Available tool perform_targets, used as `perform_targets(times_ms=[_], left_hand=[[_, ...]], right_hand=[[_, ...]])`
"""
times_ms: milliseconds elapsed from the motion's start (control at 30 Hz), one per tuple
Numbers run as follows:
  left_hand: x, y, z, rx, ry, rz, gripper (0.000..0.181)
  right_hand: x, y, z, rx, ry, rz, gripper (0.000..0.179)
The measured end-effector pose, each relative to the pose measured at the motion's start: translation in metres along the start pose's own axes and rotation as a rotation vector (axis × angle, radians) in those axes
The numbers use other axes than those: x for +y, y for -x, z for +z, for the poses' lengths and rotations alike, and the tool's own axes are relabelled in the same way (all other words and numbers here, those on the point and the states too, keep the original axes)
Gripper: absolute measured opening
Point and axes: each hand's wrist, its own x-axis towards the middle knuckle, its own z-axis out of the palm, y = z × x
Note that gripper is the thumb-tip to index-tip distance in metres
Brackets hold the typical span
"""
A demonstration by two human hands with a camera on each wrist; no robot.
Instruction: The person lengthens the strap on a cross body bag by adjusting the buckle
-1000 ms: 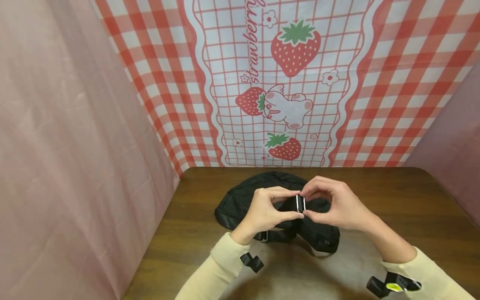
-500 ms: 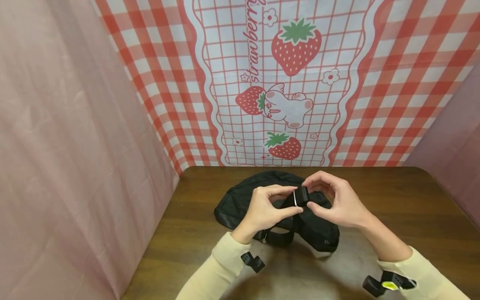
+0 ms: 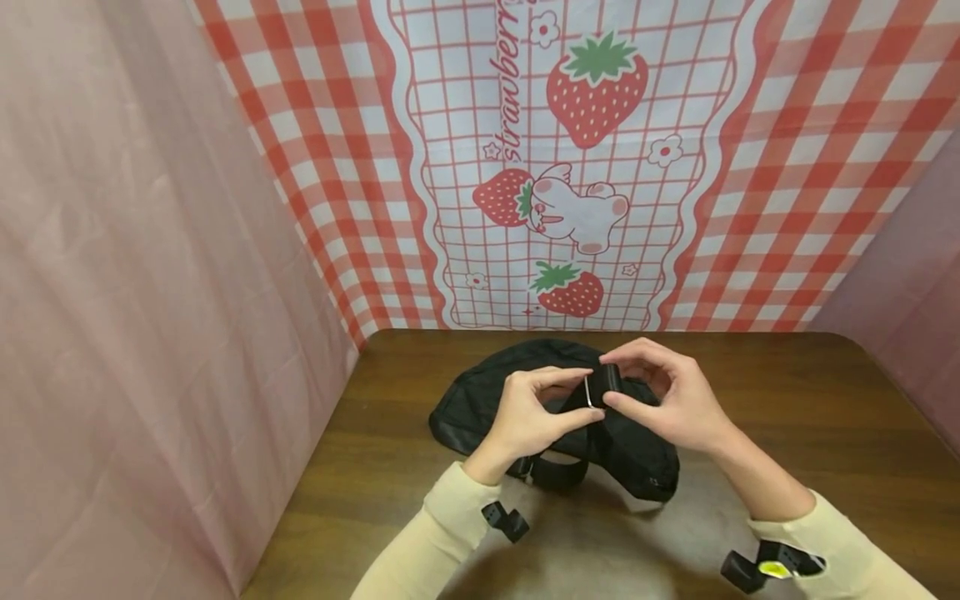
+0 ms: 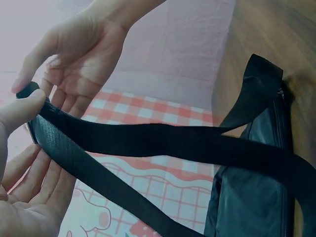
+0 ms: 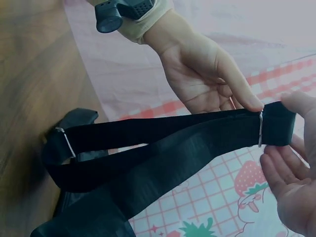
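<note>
A black bag (image 3: 487, 396) lies on the table, its long webbing strap (image 4: 148, 139) raised in front of it. My left hand (image 3: 527, 418) pinches the thin metal strap slider (image 5: 260, 128) between thumb and fingers at its two ends. Beyond the slider the strap folds into a short loop (image 3: 609, 383). My right hand (image 3: 678, 406) holds that loop by its edges, thumb on one side and fingertips on the other. In the right wrist view, a second metal buckle (image 5: 66, 142) sits lower on the strap near the bag.
The wooden table (image 3: 787, 417) extends to both sides of the bag. A red checked strawberry cloth (image 3: 577, 208) hangs behind it. Pink curtains (image 3: 150, 292) stand at the left and right. Both sleeves carry small black wrist cameras (image 3: 506, 522).
The strap loop now sticks out farther from the slider. My right hand first shifted outward, then came slightly back and up over the loop. My left hand keeps its pinch, slightly raised.
</note>
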Motion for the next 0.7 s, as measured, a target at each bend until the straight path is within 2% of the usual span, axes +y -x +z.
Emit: perform_targets(times_ms=[167,333,433,567,700], left_hand=[[0.0,-0.001,0.0,-0.015,-0.035,0.03,0.045],[-0.002,0.0,-0.001,-0.009,-0.016,-0.001,0.045],[-0.002,0.0,-0.002,-0.003,-0.008,-0.012,0.044],[-0.001,-0.001,-0.007,0.043,0.033,-0.015,0.044],[0.005,-0.004,-0.014,0.078,0.087,-0.02,0.043]], right_hand=[[-0.001,0.0,0.003,0.0,0.043,0.026,0.046],[-0.003,-0.001,0.004,0.046,0.01,0.021,0.04],[-0.002,0.0,0.006,0.063,-0.004,0.02,0.044],[0.006,0.006,0.011,0.012,0.079,0.051,0.055],[0.015,0.015,0.02,-0.035,0.225,0.081,0.048]])
